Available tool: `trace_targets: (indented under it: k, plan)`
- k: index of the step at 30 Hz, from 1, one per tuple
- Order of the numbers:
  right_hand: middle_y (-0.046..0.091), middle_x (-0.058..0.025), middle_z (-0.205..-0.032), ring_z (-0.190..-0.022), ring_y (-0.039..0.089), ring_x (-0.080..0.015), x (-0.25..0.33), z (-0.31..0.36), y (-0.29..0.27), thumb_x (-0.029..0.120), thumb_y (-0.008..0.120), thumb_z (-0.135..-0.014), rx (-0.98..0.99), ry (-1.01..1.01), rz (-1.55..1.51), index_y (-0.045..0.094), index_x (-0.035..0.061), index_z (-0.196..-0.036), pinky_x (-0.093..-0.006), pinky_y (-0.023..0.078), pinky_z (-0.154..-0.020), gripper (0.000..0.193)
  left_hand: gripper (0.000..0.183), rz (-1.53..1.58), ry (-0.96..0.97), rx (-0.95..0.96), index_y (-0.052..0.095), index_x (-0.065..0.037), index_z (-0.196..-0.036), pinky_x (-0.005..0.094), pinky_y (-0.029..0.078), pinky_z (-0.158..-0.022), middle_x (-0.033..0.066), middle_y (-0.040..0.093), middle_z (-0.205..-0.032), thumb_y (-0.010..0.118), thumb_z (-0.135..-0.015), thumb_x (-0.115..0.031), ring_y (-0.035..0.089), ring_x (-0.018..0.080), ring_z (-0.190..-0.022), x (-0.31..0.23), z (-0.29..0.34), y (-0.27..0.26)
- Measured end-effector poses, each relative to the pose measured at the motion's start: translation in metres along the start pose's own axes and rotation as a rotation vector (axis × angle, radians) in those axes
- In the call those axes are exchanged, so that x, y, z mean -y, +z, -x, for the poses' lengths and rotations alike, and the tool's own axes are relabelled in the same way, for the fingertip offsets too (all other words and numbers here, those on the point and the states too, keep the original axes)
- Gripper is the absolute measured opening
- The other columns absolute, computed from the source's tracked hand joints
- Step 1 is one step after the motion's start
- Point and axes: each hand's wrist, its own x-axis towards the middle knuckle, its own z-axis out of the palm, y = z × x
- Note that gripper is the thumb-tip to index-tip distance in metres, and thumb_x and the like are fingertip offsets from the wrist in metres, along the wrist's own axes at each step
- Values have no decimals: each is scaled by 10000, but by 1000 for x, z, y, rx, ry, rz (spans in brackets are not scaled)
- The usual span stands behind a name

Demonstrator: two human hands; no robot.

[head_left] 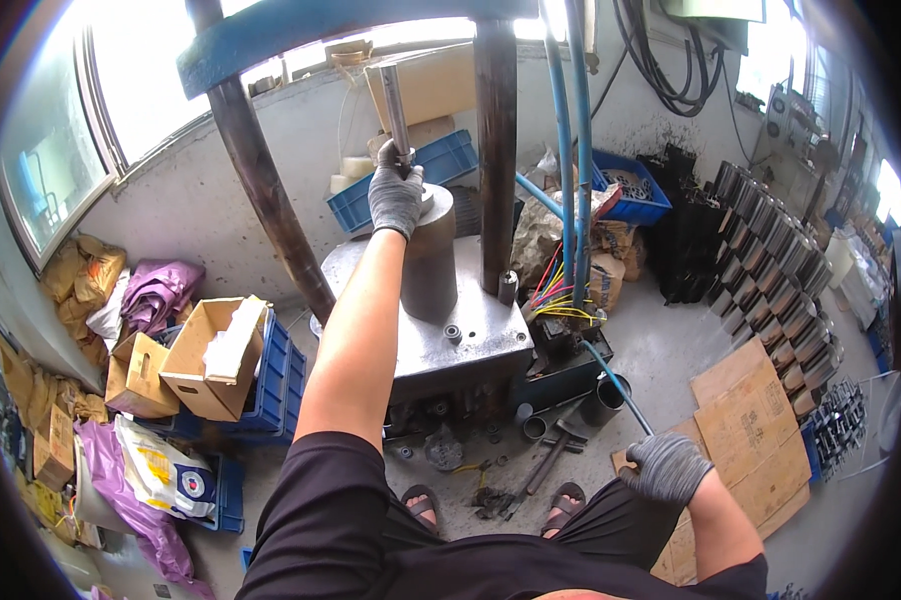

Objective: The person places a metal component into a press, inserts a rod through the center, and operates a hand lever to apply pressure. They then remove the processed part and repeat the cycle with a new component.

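Note:
My left hand [398, 195], in a grey knit glove, is closed round the lower end of an upright metal rod [395, 100]. It holds the rod over a thick steel cylinder [431, 262] standing on the press's steel plate [371, 345]. Whether the rod touches the cylinder is hidden by the hand. Low on the right, my right hand [668, 467], gloved the same way, is closed on the near end of a slanting blue lever [619, 388]. A small metal ring [453, 333] lies on the plate in front of the cylinder.
Dark posts [496, 150] and a blue crossbeam [371, 35] frame the plate. A hammer [556, 455] lies on the floor by my feet. Stacked metal cylinders [771, 270] and flattened cardboard [751, 430] are at right; blue crates [289, 375] with boxes stand at left.

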Motion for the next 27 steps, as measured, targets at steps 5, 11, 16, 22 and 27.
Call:
trace_targets:
  k: [5, 11, 16, 22, 27]
  plan:
    - [718, -156, -810, -787, 727, -379, 6, 10, 15, 412, 651, -946, -243, 92, -92, 724, 96, -827, -498, 577, -732, 345, 404, -7, -11, -17, 590, -119, -1339, 341, 587, -643, 85, 719, -912, 769, -984, -187, 694, 170, -695, -10, -1, -2]
    - [708, -152, -794, -756, 717, -371, 10, 10, 16, 397, 683, -931, -340, 96, -138, 717, 90, -798, -485, 570, -699, 336, 319, 63, -64, -34, 624, -120, -1290, 333, 604, -618, 80, 720, -894, 740, -1011, -220, 693, 164, -701, -12, -2, -4]
    - [692, -161, -764, -719, 699, -383, 12, 11, 15, 354, 718, -912, -442, 117, -179, 696, 80, -779, -479, 559, -665, 305, 313, 87, -102, 11, 626, -128, -1288, 326, 598, -619, 57, 706, -895, 730, -1019, -250, 686, 149, -699, -6, -7, -2]
    - [691, -161, -760, -719, 697, -384, 12, 9, 13, 354, 732, -907, -459, 126, -201, 689, 78, -773, -475, 557, -658, 310, 338, 132, -122, 10, 620, -129, -1289, 319, 588, -619, 60, 696, -886, 755, -994, -223, 664, 138, -678, -4, -6, -1]
    - [692, -161, -763, -716, 698, -379, 10, 9, 13, 346, 754, -896, -472, 124, -223, 697, 77, -783, -472, 557, -656, 297, 374, 36, -44, 14, 588, -138, -1294, 359, 608, -694, 108, 757, -962, 693, -945, -51, 745, 212, -794, -1, -5, -1]
